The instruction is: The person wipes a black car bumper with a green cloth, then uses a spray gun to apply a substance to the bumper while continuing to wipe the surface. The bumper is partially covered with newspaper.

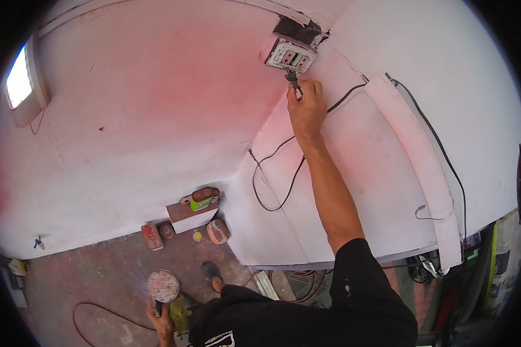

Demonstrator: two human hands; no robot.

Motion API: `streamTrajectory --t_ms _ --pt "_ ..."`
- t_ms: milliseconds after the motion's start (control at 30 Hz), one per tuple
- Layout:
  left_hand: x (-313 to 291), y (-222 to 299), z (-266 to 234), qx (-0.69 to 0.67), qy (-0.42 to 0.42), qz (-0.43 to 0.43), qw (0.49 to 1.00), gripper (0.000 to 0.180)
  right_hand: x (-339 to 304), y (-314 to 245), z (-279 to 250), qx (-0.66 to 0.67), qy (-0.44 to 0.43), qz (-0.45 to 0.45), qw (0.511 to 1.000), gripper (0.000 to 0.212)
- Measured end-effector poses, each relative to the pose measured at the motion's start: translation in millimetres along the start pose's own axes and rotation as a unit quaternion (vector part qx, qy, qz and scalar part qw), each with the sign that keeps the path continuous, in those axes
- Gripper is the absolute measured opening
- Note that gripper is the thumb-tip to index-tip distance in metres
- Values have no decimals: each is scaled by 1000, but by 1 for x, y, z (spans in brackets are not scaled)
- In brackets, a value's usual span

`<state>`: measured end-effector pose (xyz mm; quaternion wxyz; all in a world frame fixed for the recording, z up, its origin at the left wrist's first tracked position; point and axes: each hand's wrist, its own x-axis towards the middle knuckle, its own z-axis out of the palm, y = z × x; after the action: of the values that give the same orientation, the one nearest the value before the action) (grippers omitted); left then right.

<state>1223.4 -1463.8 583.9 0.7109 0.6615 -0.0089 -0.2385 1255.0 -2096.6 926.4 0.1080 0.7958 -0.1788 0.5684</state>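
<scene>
My right hand is raised to the wall corner, fingers closed around a black power plug. The plug is at the lower edge of a paint-smeared white socket outlet; I cannot tell whether its prongs are in. A black cord loops along the wall behind my forearm. Down at the lower left, my left hand grips the dark handle of a sander with a round, speckled pad. Part of that hand's grip is hidden.
On the floor by the wall stand a small box with a green-and-brown item on top, a red block-like item and a rounded container. A pale cable trunking curves down the right wall. A hose crosses the floor.
</scene>
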Motion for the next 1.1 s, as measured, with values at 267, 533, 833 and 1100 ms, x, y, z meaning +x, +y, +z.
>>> streamTrajectory --t_ms 267,533,833,1100 --pt "-14 4 3 -10 32 5 999 35 2 -7 -15 185 -11 249 951 38" --pt "-17 10 3 -29 -2 -16 999 34 27 -8 -21 111 11 216 970 31" --pt "-18 11 4 -21 29 2 999 32 21 -2 -16 145 34 192 970 25" --pt "-17 0 -4 -24 12 -14 1000 34 23 -6 -15 191 20 219 957 24"
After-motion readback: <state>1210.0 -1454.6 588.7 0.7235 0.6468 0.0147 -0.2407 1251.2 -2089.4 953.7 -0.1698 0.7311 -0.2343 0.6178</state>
